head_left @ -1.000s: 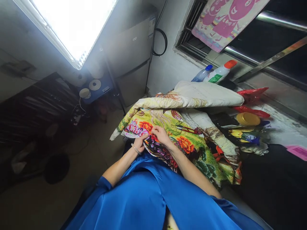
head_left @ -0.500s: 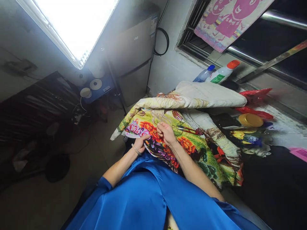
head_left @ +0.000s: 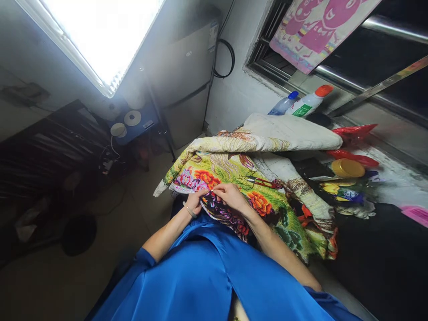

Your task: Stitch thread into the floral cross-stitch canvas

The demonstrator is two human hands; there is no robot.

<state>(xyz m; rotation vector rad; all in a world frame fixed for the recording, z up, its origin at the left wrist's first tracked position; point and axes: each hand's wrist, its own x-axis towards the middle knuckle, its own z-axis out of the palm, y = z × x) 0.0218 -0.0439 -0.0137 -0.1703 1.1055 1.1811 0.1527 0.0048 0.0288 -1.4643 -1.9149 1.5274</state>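
In the head view, a wide green woven cloth with red, orange and pink flowers [head_left: 227, 166] lay just beyond a shiny blue garment [head_left: 187, 272], its far part gathered into a pale roll [head_left: 234, 143]. The left hand [head_left: 198, 198] pinched the cloth's near edge between thumb and fingers. Just to its right, the right hand [head_left: 231, 196] had thumb and forefinger pressed together over the flowers; anything thin between them was too small to tell. Red-handled metal snips [head_left: 262, 182] rested on the cloth, farther right. The step in hand looked like fine fingertip work near that edge; the next move seemed to call for a steady left hold and a precise right pinch.
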